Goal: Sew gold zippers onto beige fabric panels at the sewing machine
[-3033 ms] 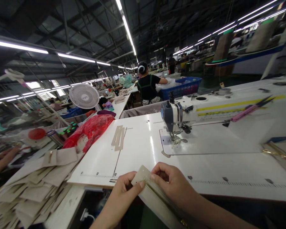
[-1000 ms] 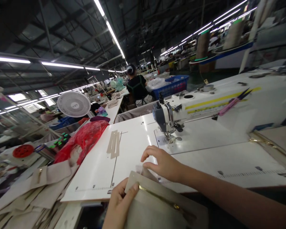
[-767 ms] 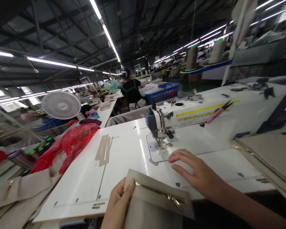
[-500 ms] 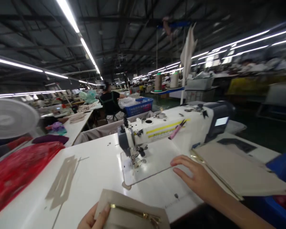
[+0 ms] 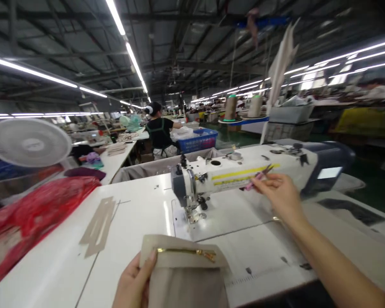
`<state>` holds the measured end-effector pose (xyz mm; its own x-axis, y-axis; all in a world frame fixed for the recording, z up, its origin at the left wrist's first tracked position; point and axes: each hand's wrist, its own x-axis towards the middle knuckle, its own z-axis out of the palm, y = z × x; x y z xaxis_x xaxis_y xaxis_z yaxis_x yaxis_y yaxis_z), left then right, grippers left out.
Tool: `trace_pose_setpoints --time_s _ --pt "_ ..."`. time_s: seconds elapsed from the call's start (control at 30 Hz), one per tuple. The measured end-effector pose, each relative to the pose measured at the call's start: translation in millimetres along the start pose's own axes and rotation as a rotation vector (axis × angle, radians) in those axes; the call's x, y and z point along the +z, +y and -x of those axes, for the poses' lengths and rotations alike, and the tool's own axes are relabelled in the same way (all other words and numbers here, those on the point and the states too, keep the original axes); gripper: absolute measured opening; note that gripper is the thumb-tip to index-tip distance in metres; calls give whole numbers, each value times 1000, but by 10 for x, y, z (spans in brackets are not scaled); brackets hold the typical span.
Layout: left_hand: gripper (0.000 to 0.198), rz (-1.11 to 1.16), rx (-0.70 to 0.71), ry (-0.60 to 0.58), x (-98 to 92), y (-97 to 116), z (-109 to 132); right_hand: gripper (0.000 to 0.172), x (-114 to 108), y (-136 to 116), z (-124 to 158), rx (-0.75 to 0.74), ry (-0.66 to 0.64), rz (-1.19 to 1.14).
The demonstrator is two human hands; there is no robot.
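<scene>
My left hand (image 5: pixel 135 277) pinches the left edge of a beige fabric piece (image 5: pixel 184 284) with a gold zipper (image 5: pixel 179 250) across its top. The piece is held up above the table's front edge. My right hand (image 5: pixel 280 194) has its thumb and fingers closed on pink-handled thread snips (image 5: pixel 255 182), whose dark blades point up to the right. The snips lie against the white arm of the sewing machine (image 5: pixel 234 174), or just before it; which one I cannot tell. The needle and presser foot (image 5: pixel 194 216) stand left of that hand.
Flat beige strips (image 5: pixel 98 229) lie on the white table (image 5: pixel 137 209). Red plastic (image 5: pixel 48 214) covers the left edge, near a white fan (image 5: pixel 30 143). Beige panels (image 5: pixel 343 239) are stacked at right. Beyond the machine, a person (image 5: pixel 160 128) sits near a blue basket (image 5: pixel 199 141).
My right hand has gone from open above the table up to the machine arm and taken hold of the snips. The zippered piece shows more fully. The view has shifted left.
</scene>
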<state>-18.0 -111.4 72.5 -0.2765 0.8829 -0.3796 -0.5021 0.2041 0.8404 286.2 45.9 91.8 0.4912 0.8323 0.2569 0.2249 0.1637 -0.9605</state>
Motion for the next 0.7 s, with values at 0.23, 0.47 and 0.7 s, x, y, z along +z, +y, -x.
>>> trace_pose_setpoints --time_s 0.23,0.47,0.7 --pt "37 64 102 -117 -56 35 229 6 -48 -32 250 -92 -120 381" --pt "42 95 155 -35 -113 -2 285 18 -9 355 897 -477 -339 468" --pt "38 82 136 -85 -130 -3 327 41 282 -158 1605 -906 -629 267"
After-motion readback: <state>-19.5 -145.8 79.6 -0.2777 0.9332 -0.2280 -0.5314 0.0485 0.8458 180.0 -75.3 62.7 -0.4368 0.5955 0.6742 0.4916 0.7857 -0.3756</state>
